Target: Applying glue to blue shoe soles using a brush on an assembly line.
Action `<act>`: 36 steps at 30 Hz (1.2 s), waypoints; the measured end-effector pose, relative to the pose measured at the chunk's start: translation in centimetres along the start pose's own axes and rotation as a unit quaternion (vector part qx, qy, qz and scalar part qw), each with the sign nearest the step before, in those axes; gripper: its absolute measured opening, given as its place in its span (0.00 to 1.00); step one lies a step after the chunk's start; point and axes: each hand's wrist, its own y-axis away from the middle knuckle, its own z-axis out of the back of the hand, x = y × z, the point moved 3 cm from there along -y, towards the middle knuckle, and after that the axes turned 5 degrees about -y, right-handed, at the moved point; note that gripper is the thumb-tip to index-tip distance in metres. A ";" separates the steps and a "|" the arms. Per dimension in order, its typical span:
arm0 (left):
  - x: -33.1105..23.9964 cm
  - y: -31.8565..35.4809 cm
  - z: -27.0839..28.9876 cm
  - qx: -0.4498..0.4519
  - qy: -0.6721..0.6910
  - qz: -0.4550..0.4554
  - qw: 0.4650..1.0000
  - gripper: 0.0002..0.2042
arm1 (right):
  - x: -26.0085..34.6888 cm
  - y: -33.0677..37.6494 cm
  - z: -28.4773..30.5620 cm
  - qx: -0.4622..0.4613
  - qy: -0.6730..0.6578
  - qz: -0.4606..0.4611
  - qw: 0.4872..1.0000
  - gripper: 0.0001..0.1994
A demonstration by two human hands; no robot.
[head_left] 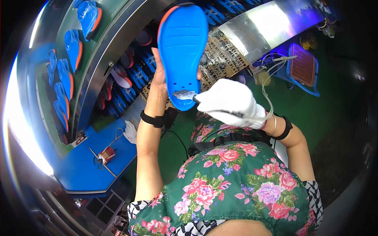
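Observation:
A blue shoe sole (183, 51) with an orange edge is held upright in front of me, its broad toe end away and its heel toward me. My left hand (159, 74) grips it by the left side, thumb along the edge; the other fingers are mostly hidden behind the sole. My right hand (232, 103), in a white knit glove, is closed around a slim dark-handled brush (195, 99) fed by a thin clear tube. The brush's pale, wet-looking tip lies on the heel, just below several small holes. The glove hides most of the handle.
On the left, a green conveyor belt (103, 23) carries several blue and orange soles (73, 49) behind a metal rail. More soles hang on racks beyond. Taped cardboard (224, 55) and a metal plate (271, 23) lie ahead. A blue stool (302, 65) stands right, a blue tabletop (78, 169) lower left.

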 end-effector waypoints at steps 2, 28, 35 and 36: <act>0.2 0.1 0.4 -0.020 -0.042 0.059 0.997 0.58 | 0.2 1.0 -1.3 0.060 0.062 0.049 0.995 0.16; 3.9 2.2 -2.7 -0.226 -0.099 -0.084 0.965 0.21 | -1.2 -3.0 3.6 -0.071 0.060 -0.134 0.987 0.10; 5.7 4.3 -1.3 -0.125 0.288 -0.004 0.949 0.35 | -0.2 -2.0 2.5 -0.085 0.017 -0.119 0.989 0.09; 5.6 3.8 -2.7 -0.119 0.292 0.004 0.949 0.35 | -0.1 -1.7 2.7 -0.087 0.029 -0.125 0.988 0.09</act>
